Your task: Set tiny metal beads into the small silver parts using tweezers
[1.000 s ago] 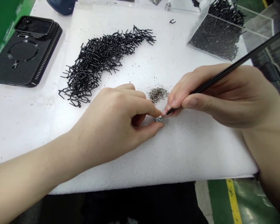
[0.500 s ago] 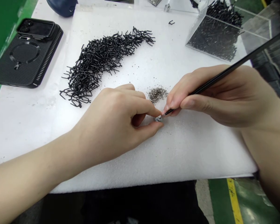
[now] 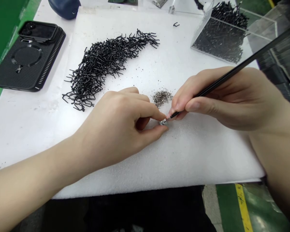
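Between the thumb and index finger of my left hand [image 3: 125, 119] is a small shiny metal part [image 3: 163, 122], held low over the white foam sheet [image 3: 203, 154]. My right hand [image 3: 217, 96] grips a thin black-handled stick tool [image 3: 227, 77] like a pen. Its fine tip meets the metal part; the kind of tip is too small to tell. Just beyond the fingertips lies a pile of tiny metallic pieces [image 3: 161, 97]. Farther back, a long heap of black forked pieces [image 3: 103, 61] spreads across the foam.
A clear box [image 3: 222, 38] of black pieces stands back right. One loose forked piece [image 3: 176, 24] lies left of it. At the left are a black phone in a ridged case [image 3: 26, 58] and a dark blue rounded object [image 3: 65, 7]. The foam's front edge faces me.
The view has shifted very slightly. Both hands keep their hold, with the tool tip still at the metal part.
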The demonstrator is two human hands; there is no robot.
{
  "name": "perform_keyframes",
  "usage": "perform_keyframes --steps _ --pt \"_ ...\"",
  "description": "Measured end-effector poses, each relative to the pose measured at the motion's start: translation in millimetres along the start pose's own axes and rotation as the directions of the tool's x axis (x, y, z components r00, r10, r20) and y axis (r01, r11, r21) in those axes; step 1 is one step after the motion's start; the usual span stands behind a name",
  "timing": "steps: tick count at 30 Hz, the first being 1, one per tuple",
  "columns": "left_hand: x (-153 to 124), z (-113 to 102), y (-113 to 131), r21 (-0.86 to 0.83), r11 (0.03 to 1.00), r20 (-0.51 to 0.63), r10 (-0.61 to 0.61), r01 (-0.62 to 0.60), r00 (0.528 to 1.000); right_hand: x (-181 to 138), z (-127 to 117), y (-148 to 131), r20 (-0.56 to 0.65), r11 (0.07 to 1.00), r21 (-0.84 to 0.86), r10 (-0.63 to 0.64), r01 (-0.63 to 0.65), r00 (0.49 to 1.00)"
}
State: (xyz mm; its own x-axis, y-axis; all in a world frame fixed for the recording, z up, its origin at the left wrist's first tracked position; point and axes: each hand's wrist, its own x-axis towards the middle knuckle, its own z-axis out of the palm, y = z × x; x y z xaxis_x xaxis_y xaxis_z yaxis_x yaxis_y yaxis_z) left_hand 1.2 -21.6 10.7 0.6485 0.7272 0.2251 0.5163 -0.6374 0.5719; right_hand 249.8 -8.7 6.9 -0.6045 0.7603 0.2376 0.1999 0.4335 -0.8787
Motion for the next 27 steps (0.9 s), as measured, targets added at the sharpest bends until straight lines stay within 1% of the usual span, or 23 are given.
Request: perform_keyframes --steps 4,11,15,21,27 --pt "0.5 -0.3 0.7 0.001 1.000 0.008 -0.007 0.007 1.000 -0.7 -0.5 0.6 0.004 1.000 -0.003 -0.010 0.010 1.000" --pt "1.3 2.5 -0.5 -0.019 1.000 -0.025 0.012 -0.012 1.000 -0.4 -0.7 1.2 -0.005 0.999 -0.036 -0.021 0.021 1.000" --pt "1.7 2.9 -1.5 -0.029 1.000 -0.032 0.000 -0.001 1.000 -0.9 -0.1 -0.2 -0.002 0.998 -0.058 -0.029 0.028 1.000" --pt "1.9 2.8 -1.1 -0.042 0.999 -0.028 -0.002 0.001 1.000 -1.5 0.8 -3.4 -0.023 0.998 -0.061 -0.011 0.009 1.000" --pt "1.3 2.8 -1.2 -0.045 0.999 -0.035 0.006 -0.008 0.999 -1.9 1.1 -2.9 -0.014 0.999 -0.045 -0.012 0.011 1.000"
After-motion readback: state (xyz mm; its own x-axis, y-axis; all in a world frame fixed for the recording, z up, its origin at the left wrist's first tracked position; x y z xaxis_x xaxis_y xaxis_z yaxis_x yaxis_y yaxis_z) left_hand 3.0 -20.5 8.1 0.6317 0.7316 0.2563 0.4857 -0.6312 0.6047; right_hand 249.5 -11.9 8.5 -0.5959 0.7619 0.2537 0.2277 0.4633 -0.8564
